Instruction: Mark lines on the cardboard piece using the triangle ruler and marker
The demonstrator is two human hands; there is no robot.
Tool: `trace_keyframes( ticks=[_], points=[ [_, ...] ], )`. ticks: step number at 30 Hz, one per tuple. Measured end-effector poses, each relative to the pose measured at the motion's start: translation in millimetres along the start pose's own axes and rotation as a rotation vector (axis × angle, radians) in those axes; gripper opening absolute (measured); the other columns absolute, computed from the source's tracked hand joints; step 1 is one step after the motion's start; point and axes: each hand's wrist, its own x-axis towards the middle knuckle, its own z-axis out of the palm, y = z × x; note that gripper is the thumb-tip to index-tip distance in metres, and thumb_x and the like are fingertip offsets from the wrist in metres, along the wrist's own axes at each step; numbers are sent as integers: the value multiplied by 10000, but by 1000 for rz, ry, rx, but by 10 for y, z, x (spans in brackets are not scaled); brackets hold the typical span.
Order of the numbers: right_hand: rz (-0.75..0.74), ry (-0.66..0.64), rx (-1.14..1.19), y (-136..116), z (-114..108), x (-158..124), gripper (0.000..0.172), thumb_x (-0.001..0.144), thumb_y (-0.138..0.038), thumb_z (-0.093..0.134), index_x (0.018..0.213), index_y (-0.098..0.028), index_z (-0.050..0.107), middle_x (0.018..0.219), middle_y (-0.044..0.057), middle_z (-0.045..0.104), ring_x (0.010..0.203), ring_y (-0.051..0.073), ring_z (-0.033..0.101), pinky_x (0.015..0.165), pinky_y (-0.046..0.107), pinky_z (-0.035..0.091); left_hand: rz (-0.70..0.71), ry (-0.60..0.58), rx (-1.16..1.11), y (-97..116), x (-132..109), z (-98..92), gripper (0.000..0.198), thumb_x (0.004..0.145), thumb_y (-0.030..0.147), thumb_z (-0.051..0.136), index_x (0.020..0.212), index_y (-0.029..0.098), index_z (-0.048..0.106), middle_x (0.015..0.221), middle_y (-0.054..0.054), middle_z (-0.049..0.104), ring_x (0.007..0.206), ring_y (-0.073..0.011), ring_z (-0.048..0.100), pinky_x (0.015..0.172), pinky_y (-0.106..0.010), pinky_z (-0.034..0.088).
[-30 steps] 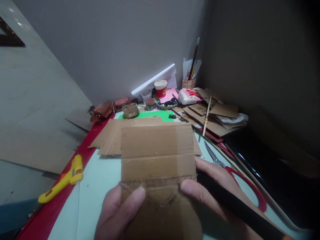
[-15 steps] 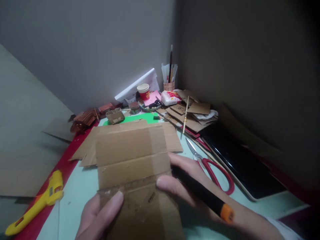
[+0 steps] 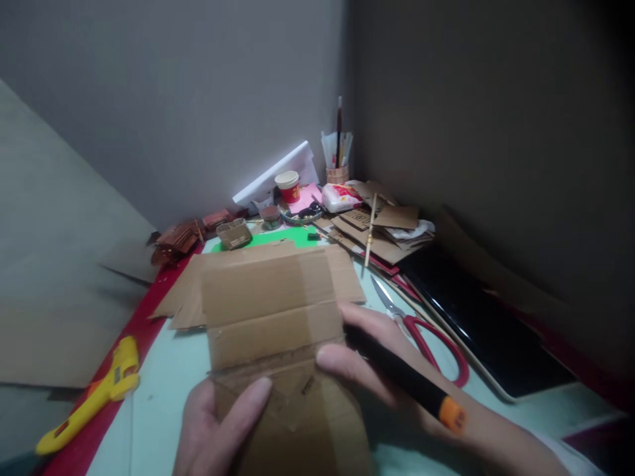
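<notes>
A creased piece of brown cardboard is tilted up in front of me, with a strip of clear tape across its lower part. My left hand grips its lower left edge, thumb on top. At the right edge, my right hand pinches the cardboard with the thumb in front. A black stick-like tool with an orange end also lies in that hand, between thumb and fingers; its tip is hidden, so its kind cannot be told. Behind are flat cardboard sheets on the table.
Red-handled scissors and a dark tablet-like device lie to the right. A yellow glue gun rests at the left edge. Farther back are a cardboard pile, a red paper cup and a brush holder.
The view has shifted slightly, so most things appear a little farther right. My left thumb has slid somewhat inward over the cardboard. Both hands keep their grip.
</notes>
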Motion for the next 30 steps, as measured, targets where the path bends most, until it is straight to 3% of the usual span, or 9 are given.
trace_keyframes(
  ticks=[3,9,13,16,25,30],
  points=[
    [30,-1,-49,-30,27,-4,237,935,-382,649,1121,-250,711,1079,19,730,943,205,685,793,288,534,-129,-102,-43,220,-81,158,514,635,380,855,1079,149,739,1005,-111,795,1072,-399,696,866,-446,603],
    [19,132,-177,-204,120,-28,241,942,-394,619,1148,-324,723,1113,25,744,1038,286,700,877,395,602,-114,-135,-52,349,-142,237,499,707,435,824,1061,107,699,979,-108,798,958,-351,737,754,-391,631],
    [53,100,-264,-213,108,-22,292,928,-382,638,1196,-303,720,1135,40,748,1078,310,695,883,402,613,-183,-118,-169,324,-179,218,818,697,424,841,1348,74,490,912,-118,800,878,-336,753,673,-375,625],
    [59,84,-284,-172,101,-25,329,920,-382,647,1231,-293,711,1140,48,751,1122,323,679,884,406,615,-262,-76,-250,338,-209,231,944,683,377,857,1432,75,369,877,-108,800,867,-321,755,666,-366,613],
    [155,81,-122,-154,167,-64,364,918,-407,640,1263,-302,687,1167,49,744,1121,316,687,861,381,625,-247,-137,-278,347,-221,240,906,712,347,831,1450,88,375,937,-112,800,908,-309,752,686,-345,610],
    [197,35,-99,-123,137,-71,404,937,-406,611,1321,-281,642,1178,70,735,1153,314,667,875,396,616,-204,-191,-293,330,-228,229,661,712,387,829,1294,150,623,968,-109,798,988,-342,734,734,-372,619]
  ],
)
